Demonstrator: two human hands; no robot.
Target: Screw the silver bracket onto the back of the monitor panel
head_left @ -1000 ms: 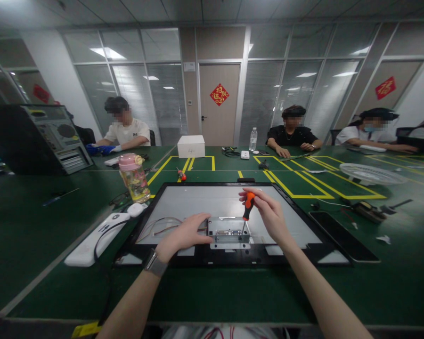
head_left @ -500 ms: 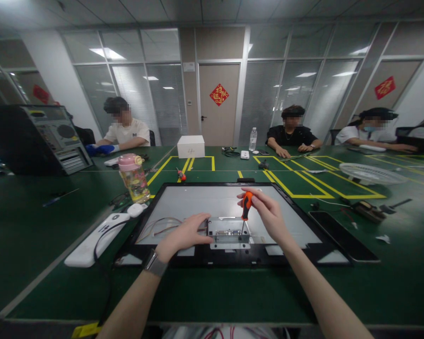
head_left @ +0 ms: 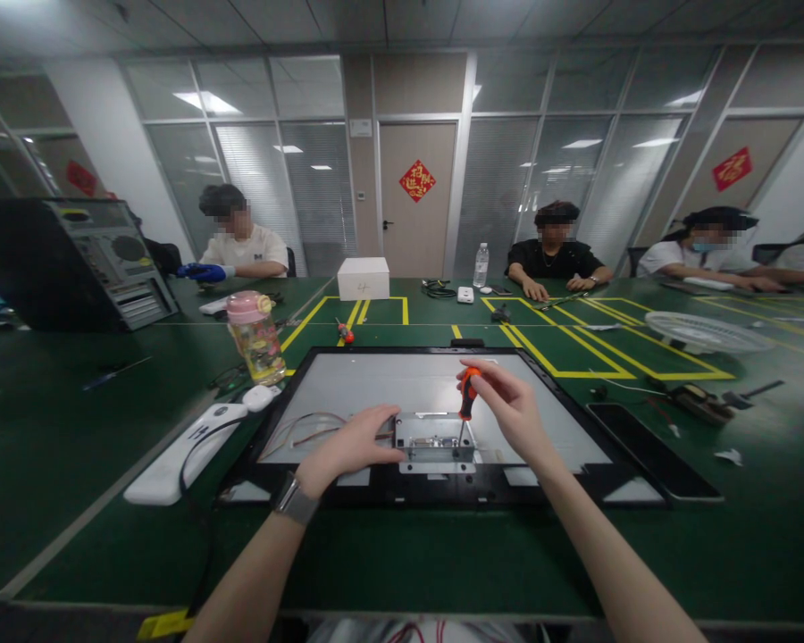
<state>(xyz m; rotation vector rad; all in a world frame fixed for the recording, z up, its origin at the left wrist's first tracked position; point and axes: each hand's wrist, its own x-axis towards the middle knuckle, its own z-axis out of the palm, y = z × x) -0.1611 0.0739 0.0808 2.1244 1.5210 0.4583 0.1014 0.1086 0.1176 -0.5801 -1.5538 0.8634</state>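
1. We had our right hand (head_left: 511, 404) closed round the orange-and-black handle of a screwdriver (head_left: 468, 395), thumb and fingers grasping it near the top.
2. The screwdriver stood nearly upright, its shaft pointing down at the right part of a metal bracket (head_left: 432, 427); we could not make out exactly what the tip met.
3. Our left hand (head_left: 349, 444) lay at the bracket's left end, thumb and fingers spread apart around it; we could not tell whether they gripped it or merely rested there.
4. The bracket sat towards the near edge of a black-framed panel (head_left: 375, 379), which lay flat on the green table (head_left: 402, 563) before us.
5. Thin wires (head_left: 306, 430) ran over the panel just left of the bracket.
6. Left of the panel we had a long white device (head_left: 178, 460) and a pink-lidded bottle (head_left: 257, 338); right of it, a flat black slab (head_left: 653, 451).
7. Across from us sat other people, one wearing blue gloves (head_left: 205, 271).
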